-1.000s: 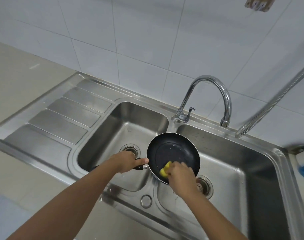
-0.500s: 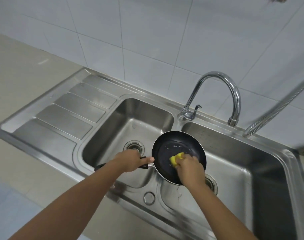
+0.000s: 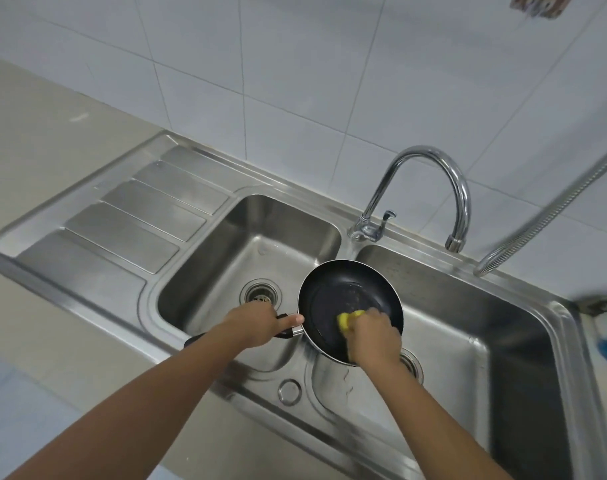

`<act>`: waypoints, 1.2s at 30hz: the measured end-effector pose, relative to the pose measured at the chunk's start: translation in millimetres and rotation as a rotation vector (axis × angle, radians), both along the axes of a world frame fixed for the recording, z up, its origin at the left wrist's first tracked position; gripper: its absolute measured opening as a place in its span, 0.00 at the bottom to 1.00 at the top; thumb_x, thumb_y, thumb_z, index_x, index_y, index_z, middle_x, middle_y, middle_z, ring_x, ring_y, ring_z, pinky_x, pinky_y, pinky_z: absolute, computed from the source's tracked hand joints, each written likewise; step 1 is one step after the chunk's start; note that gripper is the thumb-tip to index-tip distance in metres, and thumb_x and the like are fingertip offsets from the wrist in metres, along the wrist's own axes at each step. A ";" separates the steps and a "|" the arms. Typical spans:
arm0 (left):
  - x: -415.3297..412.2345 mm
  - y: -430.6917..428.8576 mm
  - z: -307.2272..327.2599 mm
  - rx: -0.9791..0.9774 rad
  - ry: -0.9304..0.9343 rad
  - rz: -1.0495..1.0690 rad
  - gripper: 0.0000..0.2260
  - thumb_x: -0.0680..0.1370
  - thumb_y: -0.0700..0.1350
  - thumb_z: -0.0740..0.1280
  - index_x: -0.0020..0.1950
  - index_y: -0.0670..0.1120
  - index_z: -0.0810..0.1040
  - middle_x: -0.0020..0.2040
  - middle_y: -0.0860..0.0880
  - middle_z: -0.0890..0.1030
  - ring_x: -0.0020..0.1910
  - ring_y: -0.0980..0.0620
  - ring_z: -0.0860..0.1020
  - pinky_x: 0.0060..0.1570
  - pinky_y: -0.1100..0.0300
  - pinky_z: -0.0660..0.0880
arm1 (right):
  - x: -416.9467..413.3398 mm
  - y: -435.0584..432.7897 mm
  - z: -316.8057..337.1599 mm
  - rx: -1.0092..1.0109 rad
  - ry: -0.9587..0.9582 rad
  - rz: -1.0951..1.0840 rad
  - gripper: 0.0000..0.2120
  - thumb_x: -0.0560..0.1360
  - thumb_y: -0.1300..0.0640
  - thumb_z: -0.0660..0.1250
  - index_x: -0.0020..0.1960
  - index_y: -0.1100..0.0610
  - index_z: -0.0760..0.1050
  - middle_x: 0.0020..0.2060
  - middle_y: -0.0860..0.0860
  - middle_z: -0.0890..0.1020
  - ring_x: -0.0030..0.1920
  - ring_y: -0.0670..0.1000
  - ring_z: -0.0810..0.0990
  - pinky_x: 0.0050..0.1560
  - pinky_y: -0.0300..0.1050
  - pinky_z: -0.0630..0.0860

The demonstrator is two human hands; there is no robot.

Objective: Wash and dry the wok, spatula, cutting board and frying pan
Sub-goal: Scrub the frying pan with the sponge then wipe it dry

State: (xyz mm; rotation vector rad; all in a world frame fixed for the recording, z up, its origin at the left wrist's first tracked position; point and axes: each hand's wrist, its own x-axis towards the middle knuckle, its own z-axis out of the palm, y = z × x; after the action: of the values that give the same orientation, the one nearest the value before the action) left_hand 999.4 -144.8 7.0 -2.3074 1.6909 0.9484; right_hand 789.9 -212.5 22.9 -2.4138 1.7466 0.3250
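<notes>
While the pan hangs tilted over the divide between the two basins of the sink, the left hand carries it by the black handle. That grip is closed round the handle, with one digit laid straight along the top towards the pan's rim; the handle's end pokes out below the wrist. The right hand has a narrow, closed grip on a yellow sponge and presses it against the pan's dark, wet inner face near the lower edge. Only a small part of the sponge shows past the fingers. Behind the pan the faucet arches towards the right basin, and a metal hose slants across at the right. The sink's ribbed drainboard lies left of the basins, set in the pale table.
</notes>
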 end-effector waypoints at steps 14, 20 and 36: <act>-1.8 1.1 4.5 0.015 0.012 0.019 0.38 0.71 0.78 0.48 0.36 0.43 0.76 0.34 0.47 0.75 0.38 0.48 0.78 0.39 0.56 0.70 | 60.9 -14.3 -17.1 0.004 -0.432 -0.233 0.22 0.77 0.44 0.64 0.69 0.47 0.70 0.70 0.51 0.65 0.65 0.58 0.67 0.62 0.53 0.67; 5.1 -2.6 10.2 0.088 0.039 -0.014 0.38 0.72 0.76 0.49 0.36 0.42 0.75 0.33 0.46 0.74 0.33 0.48 0.77 0.39 0.56 0.70 | 13.4 14.6 6.5 0.283 -0.250 0.033 0.13 0.74 0.46 0.65 0.54 0.48 0.81 0.59 0.47 0.77 0.61 0.56 0.73 0.60 0.48 0.72; 7.5 -10.4 5.4 0.011 -0.006 -0.014 0.37 0.68 0.80 0.50 0.38 0.46 0.74 0.33 0.48 0.79 0.29 0.51 0.78 0.33 0.57 0.68 | -14.6 -27.2 -10.7 -0.076 0.018 0.129 0.23 0.77 0.54 0.62 0.71 0.49 0.66 0.72 0.51 0.67 0.63 0.57 0.71 0.60 0.52 0.69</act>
State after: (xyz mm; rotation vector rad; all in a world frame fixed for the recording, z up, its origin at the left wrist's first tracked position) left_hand 1006.9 -155.1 12.4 -2.2858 1.6928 0.9447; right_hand 775.4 -239.7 12.2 -2.5914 1.6430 0.3015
